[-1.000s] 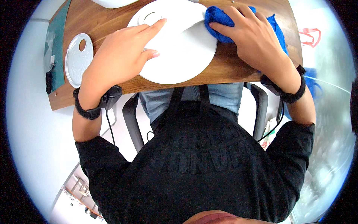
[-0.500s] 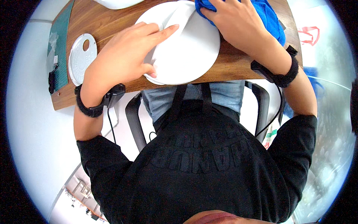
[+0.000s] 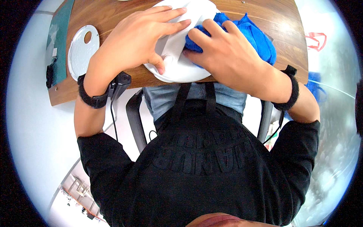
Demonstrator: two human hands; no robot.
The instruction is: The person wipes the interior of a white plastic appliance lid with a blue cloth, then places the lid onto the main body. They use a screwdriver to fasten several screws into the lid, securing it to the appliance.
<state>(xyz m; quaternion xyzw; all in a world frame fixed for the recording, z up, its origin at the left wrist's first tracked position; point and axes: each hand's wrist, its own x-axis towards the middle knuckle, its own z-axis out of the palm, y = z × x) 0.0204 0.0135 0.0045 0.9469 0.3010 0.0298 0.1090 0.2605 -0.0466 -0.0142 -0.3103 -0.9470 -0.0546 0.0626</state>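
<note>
A round white plate (image 3: 181, 70) lies on the brown wooden table (image 3: 113, 15), its near rim over the table's front edge. My left hand (image 3: 132, 41) rests flat on the plate's left part, fingers spread and pointing right. My right hand (image 3: 223, 56) presses a blue cloth (image 3: 253, 34) onto the plate's right part, fingers curled over the cloth. The two hands almost touch at the plate's middle. Both wrists wear black bands.
A flat round metal lid (image 3: 81, 51) with a hole lies at the table's left. A dark green mat (image 3: 56, 41) runs along the table's left edge. A black chair's arms (image 3: 134, 121) flank my lap below the table.
The right hand with the blue cloth has slid left and nearer, onto the plate's middle. The left hand stays on the plate. The view has shifted, bringing the plate closer.
</note>
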